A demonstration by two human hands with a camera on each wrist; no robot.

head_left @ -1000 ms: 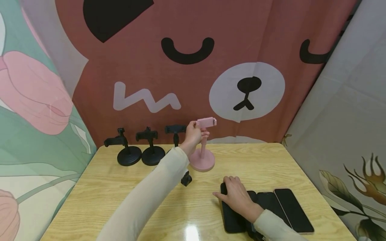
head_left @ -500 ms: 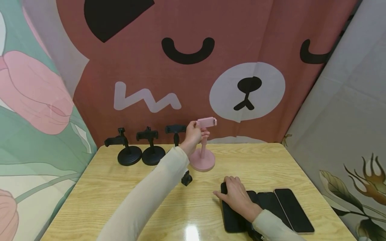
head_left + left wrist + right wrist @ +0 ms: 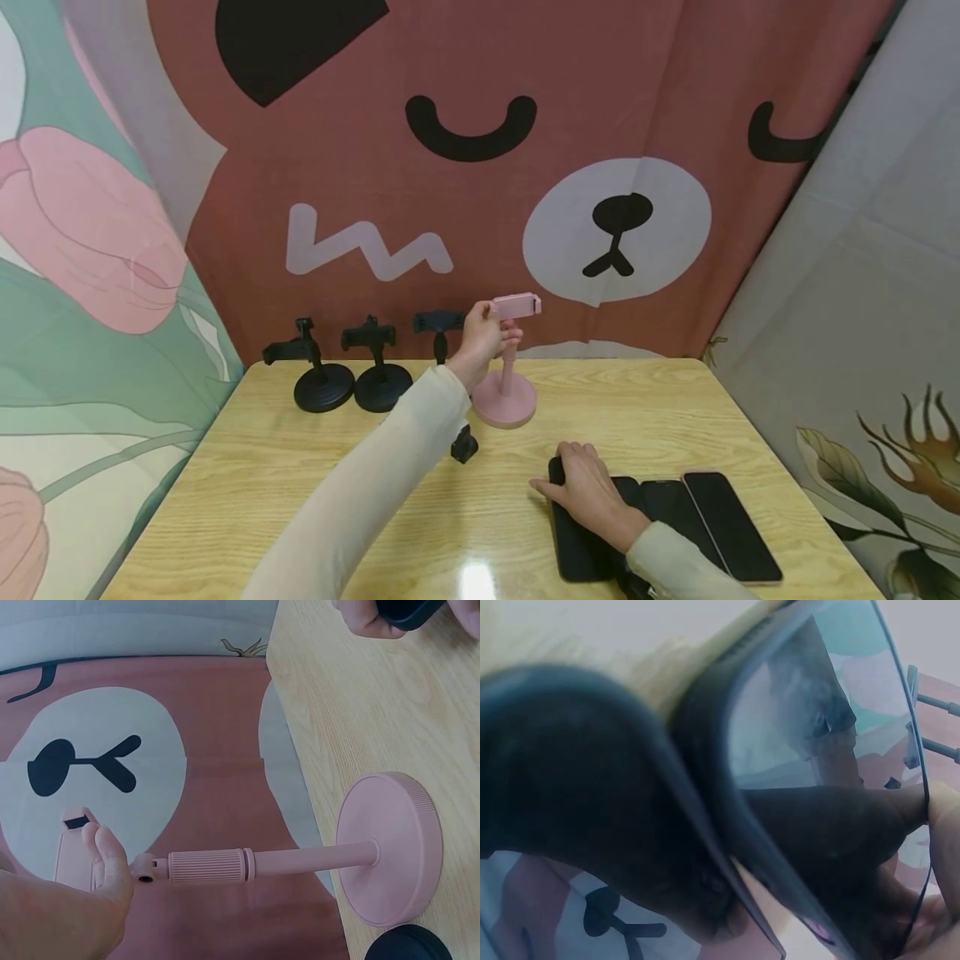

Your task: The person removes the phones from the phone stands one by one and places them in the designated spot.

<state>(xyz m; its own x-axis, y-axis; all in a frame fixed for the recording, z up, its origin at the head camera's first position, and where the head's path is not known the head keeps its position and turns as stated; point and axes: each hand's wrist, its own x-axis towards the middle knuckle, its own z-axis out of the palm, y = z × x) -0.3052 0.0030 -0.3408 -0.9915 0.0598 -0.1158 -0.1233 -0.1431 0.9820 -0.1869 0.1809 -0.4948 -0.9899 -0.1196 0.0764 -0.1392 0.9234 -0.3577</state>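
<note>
My left hand (image 3: 480,342) grips the left end of the clamp head (image 3: 517,306) on a pink phone stand (image 3: 506,402). In the left wrist view, the stand's ribbed post (image 3: 210,866) and round base (image 3: 390,847) show in full, while my hand (image 3: 60,919) covers part of the clamp head. My right hand (image 3: 592,492) holds the leftmost dark phone (image 3: 581,554) by its far end, thumb out to the left. Its glossy screen (image 3: 780,735) fills much of the right wrist view, with fingers (image 3: 949,847) at its edge.
Three black phone stands (image 3: 322,387) line the back left of the wooden table (image 3: 637,400); my left arm partly hides the third stand (image 3: 438,321). Right of my right hand lie more phones (image 3: 731,525), side by side. A bear-print curtain (image 3: 480,225) hangs behind the table.
</note>
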